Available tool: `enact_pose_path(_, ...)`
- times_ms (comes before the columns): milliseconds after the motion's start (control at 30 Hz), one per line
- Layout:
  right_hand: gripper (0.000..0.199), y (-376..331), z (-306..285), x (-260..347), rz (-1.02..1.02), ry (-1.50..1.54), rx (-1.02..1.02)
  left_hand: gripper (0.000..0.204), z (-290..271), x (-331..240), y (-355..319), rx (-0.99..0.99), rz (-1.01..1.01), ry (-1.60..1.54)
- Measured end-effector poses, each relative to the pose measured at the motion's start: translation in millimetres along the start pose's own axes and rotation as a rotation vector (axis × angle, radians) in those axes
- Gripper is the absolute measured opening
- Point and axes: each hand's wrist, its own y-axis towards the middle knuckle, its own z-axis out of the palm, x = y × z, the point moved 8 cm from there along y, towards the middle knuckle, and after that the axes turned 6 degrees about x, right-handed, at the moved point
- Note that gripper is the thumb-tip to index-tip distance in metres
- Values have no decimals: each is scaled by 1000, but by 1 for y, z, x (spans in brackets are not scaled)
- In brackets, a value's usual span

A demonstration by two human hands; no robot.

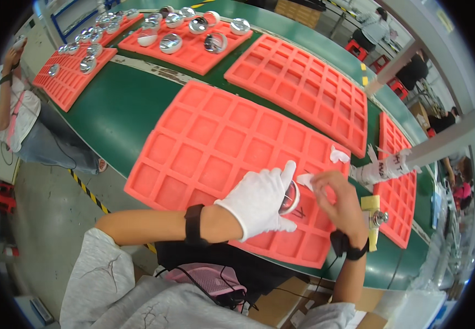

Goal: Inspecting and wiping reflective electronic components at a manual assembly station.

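Observation:
My left hand [260, 202], in a white glove, is closed around the side of a round glossy piece [289, 198] with a white rim and a dark reflective face. The piece is over the near right part of a large red foam tray [215, 145] with square pockets. My right hand [337, 200] is bare, fingers bent, just right of the piece. It pinches a small white wipe [305, 181] between thumb and fingers. Another crumpled white wipe [338, 155] lies on the tray's right edge. The glove hides part of the round piece.
More red trays lie behind [303, 82] and to the right [393, 186] on the green table [103, 115]. Shiny domes [170, 43] sit on the far left trays. A wrapped post [385, 169] and a metal-topped dispenser [380, 218] stand at right. A person [26, 115] is at far left.

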Motion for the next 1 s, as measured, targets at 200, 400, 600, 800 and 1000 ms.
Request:
enact_pose_path(200,7,-7,-13,-20,-137,310,-190,62,32,7,29,61,180,-65)
enact_pose_path(400,7,-19,14,-23,-99,712,-17,55,35,17,47,385,455,-344)
enact_pose_path(600,10,-8,22,-12,-162,502,28,58,23,24,52,355,390,-417)
enact_pose_path(800,11,-1,26,1,-179,398,78,52,33,22,56,325,488,-473)
enact_pose_path(1000,15,12,29,9,-185,223,138,47,40,26,55,342,457,-517)
